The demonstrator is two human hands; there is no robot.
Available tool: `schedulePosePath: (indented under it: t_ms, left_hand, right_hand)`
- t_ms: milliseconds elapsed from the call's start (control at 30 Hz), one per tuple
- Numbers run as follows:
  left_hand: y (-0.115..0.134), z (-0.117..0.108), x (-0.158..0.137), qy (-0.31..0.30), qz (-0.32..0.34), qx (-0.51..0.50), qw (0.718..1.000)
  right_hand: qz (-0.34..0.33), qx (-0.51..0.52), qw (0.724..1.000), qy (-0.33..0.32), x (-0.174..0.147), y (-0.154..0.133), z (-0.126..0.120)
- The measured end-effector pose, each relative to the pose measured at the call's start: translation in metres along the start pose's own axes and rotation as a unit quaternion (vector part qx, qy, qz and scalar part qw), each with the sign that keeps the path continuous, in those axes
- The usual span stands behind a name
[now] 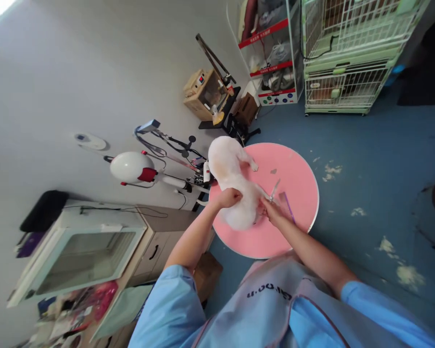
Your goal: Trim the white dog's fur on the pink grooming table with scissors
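A white fluffy dog (239, 208) stands on a round pink grooming table (297, 174). Against its upper side rests my left hand (230, 197), the fingers curled into the fur. My right hand (269, 209) is closed at the dog's other side, around the handle end of a pair of scissors (274, 190). The blades point away from me, over the table top, and the fingers partly hide the handles. Beside that hand lies a comb (287, 205) with a purple edge. A small tuft of hair (273, 171) lies farther along the pink surface.
A stand dryer (132, 166) and a metal arm (174, 142) stand left of the table. A glass-fronted cabinet (87, 256) is at lower left. Wire cages (344, 87) and a shelf (271, 67) are at the back. Hair clumps (408, 274) lie on the blue floor.
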State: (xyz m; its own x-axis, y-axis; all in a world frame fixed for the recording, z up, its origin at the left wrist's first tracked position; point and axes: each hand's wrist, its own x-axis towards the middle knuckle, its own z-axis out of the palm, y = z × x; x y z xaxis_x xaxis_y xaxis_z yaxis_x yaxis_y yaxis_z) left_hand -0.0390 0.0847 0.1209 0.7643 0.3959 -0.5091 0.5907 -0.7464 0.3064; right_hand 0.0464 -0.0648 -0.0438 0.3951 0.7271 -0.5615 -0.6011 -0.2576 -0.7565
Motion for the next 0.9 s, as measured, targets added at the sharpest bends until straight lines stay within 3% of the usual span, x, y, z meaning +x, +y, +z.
schedulePosePath:
  t_ms: [133,367,567,733,900]
  left_hand:
    - [0.008,0.0,0.019,-0.084,0.003,-0.008,0.996]
    - [0.039,0.008,0.054,-0.249,0.029,0.043,0.967]
    - [0.051,0.022,0.082,-0.362,0.031,0.082,0.928]
    - [0.031,0.027,0.086,-0.363,0.092,0.078,0.924]
    - [0.004,0.032,0.077,-0.271,0.142,0.104,0.946]
  right_hand:
    - [-0.033,-0.004,0.999,0.034,-0.008,-0.011,0.001]
    - [-0.101,-0.116,0.986,0.058,-0.062,0.007,-0.047]
    - [-0.095,-0.265,0.955,0.094,-0.061,0.026,-0.041]
    - [-0.047,-0.351,0.917,0.181,-0.063,0.044,-0.044]
    - [0.077,-0.483,0.826,0.28,-0.061,0.054,-0.059]
